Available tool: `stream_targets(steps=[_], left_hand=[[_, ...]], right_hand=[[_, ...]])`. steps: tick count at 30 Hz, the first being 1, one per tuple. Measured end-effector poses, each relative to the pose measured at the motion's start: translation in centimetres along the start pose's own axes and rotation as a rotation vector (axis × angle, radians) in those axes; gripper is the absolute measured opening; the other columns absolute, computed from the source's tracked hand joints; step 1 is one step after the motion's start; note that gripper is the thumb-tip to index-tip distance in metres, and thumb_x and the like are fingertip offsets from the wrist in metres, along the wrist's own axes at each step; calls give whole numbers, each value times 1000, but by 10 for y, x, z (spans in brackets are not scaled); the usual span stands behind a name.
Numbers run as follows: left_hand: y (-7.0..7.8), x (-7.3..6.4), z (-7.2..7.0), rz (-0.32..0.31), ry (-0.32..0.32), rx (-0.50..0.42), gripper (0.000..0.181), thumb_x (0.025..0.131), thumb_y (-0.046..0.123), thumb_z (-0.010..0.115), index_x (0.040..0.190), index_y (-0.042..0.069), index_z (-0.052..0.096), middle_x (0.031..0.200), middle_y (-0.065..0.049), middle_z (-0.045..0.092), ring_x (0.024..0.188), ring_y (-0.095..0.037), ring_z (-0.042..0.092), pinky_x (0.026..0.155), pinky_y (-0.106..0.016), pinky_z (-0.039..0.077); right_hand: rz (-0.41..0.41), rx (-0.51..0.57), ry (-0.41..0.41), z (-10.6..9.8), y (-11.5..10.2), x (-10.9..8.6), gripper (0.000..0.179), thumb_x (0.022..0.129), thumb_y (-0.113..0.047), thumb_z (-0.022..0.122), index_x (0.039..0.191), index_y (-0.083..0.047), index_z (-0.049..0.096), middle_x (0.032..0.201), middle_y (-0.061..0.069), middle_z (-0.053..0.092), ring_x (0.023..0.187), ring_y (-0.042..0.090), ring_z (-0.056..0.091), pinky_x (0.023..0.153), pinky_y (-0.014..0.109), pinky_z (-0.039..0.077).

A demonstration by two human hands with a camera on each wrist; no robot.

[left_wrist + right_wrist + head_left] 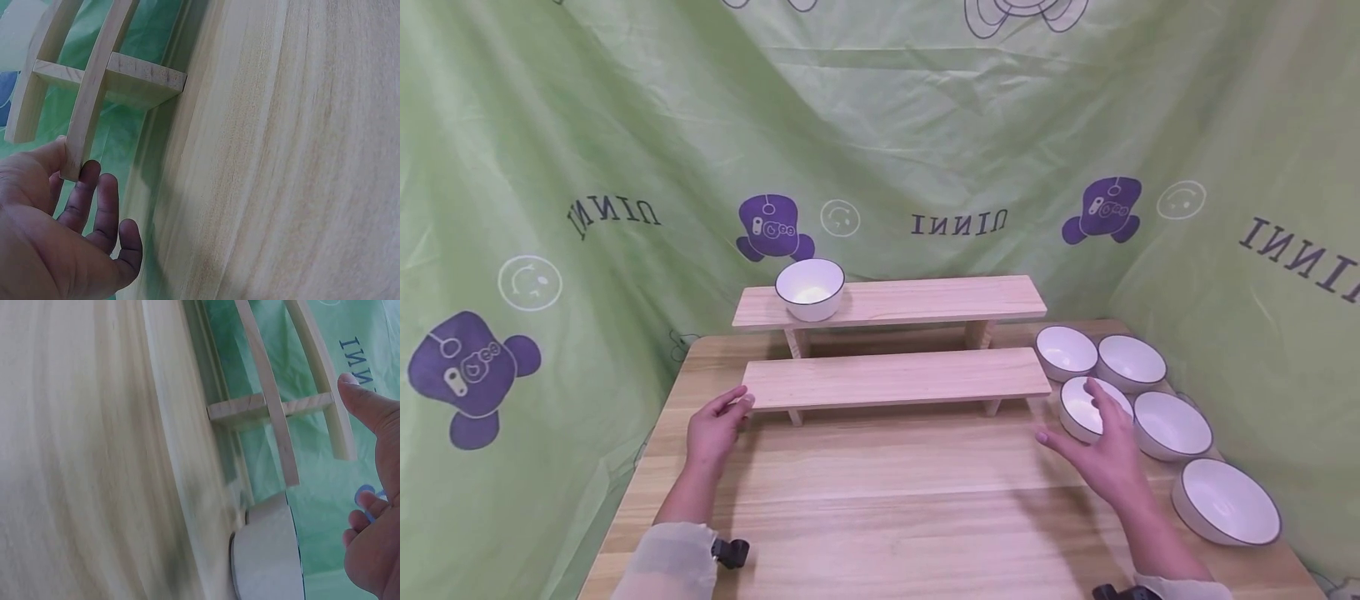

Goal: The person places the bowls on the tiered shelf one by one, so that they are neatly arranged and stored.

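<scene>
A two-tier wooden shelf [895, 379] stands on the table, its lower board in front of and below the upper one. At the left end of the lower board, my left hand [715, 429] pinches the board's corner, thumb above and fingertips below, as the left wrist view shows. My right hand [1108, 454] hovers spread and holds nothing, beside the shelf's right end. Behind its fingers is a white bowl [1078, 412] with a dark rim, partly hidden. One white bowl [810, 287] sits upright on the left part of the upper board [940, 300].
Several more white bowls [1172, 425] stand upright along the right side of the wooden table [880, 517], the nearest bowl [1225, 504] close to the right edge. A green printed curtain [880, 125] hangs behind and on both sides.
</scene>
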State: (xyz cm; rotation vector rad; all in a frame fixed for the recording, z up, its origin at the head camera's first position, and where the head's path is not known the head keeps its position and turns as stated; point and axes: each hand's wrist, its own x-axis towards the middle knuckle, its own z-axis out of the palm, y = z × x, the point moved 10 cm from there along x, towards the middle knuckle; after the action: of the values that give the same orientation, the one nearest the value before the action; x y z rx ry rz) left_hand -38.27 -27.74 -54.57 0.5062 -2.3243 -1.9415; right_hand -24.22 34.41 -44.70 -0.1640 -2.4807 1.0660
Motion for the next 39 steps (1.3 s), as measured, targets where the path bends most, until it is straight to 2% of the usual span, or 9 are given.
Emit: stream_targets(steps=[5, 12, 20, 24, 29, 39], left_hand=[[-1, 0, 0, -4, -4, -7, 52, 89, 39, 84, 134, 15, 72, 83, 15, 72, 86, -20, 72, 60, -24, 52], [-3, 2, 0, -2, -2, -12, 53, 90, 40, 83, 134, 14, 71, 85, 14, 73, 86, -17, 73, 63, -25, 54], [-4, 2, 0, -9, -7, -26, 54, 88, 41, 85, 133, 14, 71, 86, 14, 73, 86, -17, 74, 63, -25, 54], [-2, 1, 0, -9, -5, -21, 54, 89, 40, 84, 134, 14, 71, 85, 15, 73, 87, -16, 74, 64, -26, 54], [-2, 0, 0, -12, -5, -17, 53, 90, 40, 83, 134, 14, 71, 85, 16, 73, 88, -17, 74, 64, -25, 54], [-4, 2, 1, -18, -10, -29, 54, 89, 41, 84, 134, 14, 71, 85, 17, 74, 88, -17, 74, 64, -25, 53]], right_hand=[[5, 10, 12, -6, 4, -4, 114, 71, -24, 98, 162, -7, 32, 154, 25, 44, 135, 49, 38, 105, 66, 34], [26, 6, 11, -14, 8, -9, 115, 70, -25, 99, 162, -7, 31, 155, 26, 42, 135, 54, 35, 105, 72, 31], [21, -46, 56, -29, 14, -15, 115, 68, -22, 99, 160, -2, 33, 154, 28, 44, 137, 55, 35, 110, 69, 29], [30, -67, 49, -33, 17, -19, 116, 70, -24, 98, 163, -6, 30, 156, 29, 41, 142, 57, 29, 112, 72, 25], [59, -71, 39, -37, 24, -23, 118, 71, -27, 98, 165, -12, 27, 156, 28, 40, 142, 56, 29, 112, 73, 25], [136, -109, 49, -54, 40, -35, 118, 76, -32, 95, 166, -13, 21, 157, 27, 38, 138, 54, 34, 111, 73, 28]])
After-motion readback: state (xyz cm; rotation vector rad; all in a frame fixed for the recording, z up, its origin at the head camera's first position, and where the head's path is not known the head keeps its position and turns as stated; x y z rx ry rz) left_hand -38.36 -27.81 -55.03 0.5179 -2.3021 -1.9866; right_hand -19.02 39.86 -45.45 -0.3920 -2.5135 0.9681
